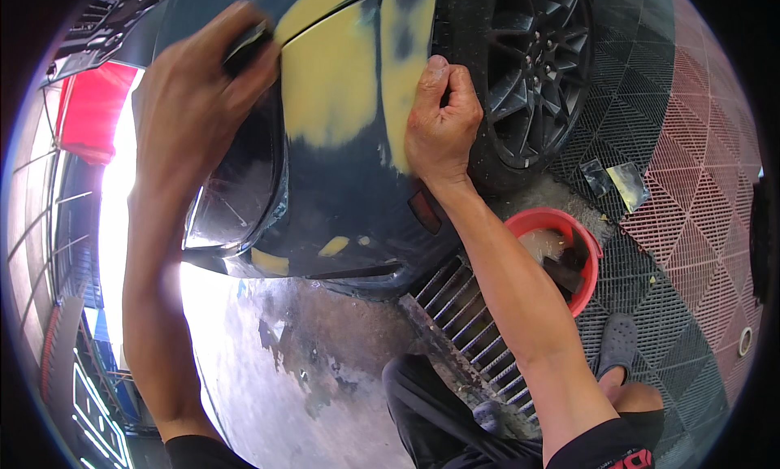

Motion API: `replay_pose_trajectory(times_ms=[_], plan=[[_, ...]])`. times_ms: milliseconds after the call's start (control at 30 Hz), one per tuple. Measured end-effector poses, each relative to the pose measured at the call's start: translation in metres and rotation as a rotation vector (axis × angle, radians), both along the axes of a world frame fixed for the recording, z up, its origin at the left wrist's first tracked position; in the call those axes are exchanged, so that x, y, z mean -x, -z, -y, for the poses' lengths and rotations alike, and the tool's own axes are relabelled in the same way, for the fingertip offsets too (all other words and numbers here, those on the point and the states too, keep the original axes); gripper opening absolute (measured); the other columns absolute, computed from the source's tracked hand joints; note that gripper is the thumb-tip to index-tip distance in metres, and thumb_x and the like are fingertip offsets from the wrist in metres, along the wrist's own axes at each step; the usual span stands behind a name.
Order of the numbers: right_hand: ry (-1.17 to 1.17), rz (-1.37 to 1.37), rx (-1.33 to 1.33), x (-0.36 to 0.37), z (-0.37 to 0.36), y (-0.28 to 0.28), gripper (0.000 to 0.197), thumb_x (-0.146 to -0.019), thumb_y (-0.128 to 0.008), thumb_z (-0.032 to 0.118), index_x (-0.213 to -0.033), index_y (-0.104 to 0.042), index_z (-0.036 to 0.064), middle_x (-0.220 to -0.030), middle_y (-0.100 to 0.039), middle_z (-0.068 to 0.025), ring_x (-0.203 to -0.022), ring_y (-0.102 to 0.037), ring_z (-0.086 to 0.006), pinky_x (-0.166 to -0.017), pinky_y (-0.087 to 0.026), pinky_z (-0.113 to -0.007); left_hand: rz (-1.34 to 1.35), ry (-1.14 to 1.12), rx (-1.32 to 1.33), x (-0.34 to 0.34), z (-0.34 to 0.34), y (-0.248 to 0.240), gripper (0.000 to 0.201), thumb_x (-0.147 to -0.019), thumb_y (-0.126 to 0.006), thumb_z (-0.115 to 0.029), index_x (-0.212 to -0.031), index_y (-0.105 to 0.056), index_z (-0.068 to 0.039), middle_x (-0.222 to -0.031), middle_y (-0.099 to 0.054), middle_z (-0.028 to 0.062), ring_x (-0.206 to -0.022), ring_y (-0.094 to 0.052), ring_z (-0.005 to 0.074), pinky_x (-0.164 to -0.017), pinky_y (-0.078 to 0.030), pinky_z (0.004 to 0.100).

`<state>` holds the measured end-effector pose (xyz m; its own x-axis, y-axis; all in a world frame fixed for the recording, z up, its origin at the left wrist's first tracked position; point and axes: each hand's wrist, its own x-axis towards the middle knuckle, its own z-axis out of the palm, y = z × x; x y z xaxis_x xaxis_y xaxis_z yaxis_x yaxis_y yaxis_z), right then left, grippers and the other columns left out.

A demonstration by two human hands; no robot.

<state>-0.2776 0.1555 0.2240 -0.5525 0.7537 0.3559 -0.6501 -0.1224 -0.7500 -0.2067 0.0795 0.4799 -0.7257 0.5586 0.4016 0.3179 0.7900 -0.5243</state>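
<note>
My left hand (199, 95) is curled over the car's front, slightly smeared by motion. Between its thumb and fingers shows a dark pad-like piece (248, 50), mostly hidden by the hand. Beside it lies a dark blue-grey body panel (341, 188) with large dull yellow filler patches (329, 87). At the panel's right side, by the wheel arch, my right hand (445, 119) is closed with its thumb on top. What its fingers hold, if anything, is hidden. The headlight (240, 197) sits below my left hand.
A black wheel (536, 71) stands right of the panel. Below it is a red bucket (591, 249) holding cloudy water and a dark object. Near the grid flooring (691, 201) lie small sheets (627, 186). A metal drain grate (463, 306) runs under my right forearm.
</note>
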Motion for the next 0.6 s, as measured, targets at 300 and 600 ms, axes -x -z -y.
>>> replay_pose_trajectory(times_ms=[300,600], plan=[[-0.055,0.009,0.018,-0.005,-0.001,-0.005,0.028,-0.112,-0.064,0.018,-0.089,-0.061,0.0011,-0.084,-0.063,-0.0128,-0.071,-0.062,-0.0305,-0.066,-0.05,-0.042,-0.019,0.062,0.108,0.015,-0.018,0.001,0.027,-0.102,-0.074,-0.036,-0.117,-0.073,-0.014,-0.091,-0.076,0.0104,-0.084,-0.076,0.0291,-0.077,-0.055,0.0397],[0.01,0.007,-0.033,-0.005,-0.002,-0.001,0.029,-0.112,-0.064,0.019,-0.088,-0.061,0.002,-0.084,-0.064,-0.0136,-0.073,-0.065,-0.0318,-0.067,-0.051,-0.043,-0.103,0.116,0.203,0.041,-0.049,0.014,0.034,-0.101,-0.074,-0.041,-0.114,-0.076,-0.011,-0.102,-0.081,0.0129,-0.101,-0.08,0.0309,-0.086,-0.058,0.043]])
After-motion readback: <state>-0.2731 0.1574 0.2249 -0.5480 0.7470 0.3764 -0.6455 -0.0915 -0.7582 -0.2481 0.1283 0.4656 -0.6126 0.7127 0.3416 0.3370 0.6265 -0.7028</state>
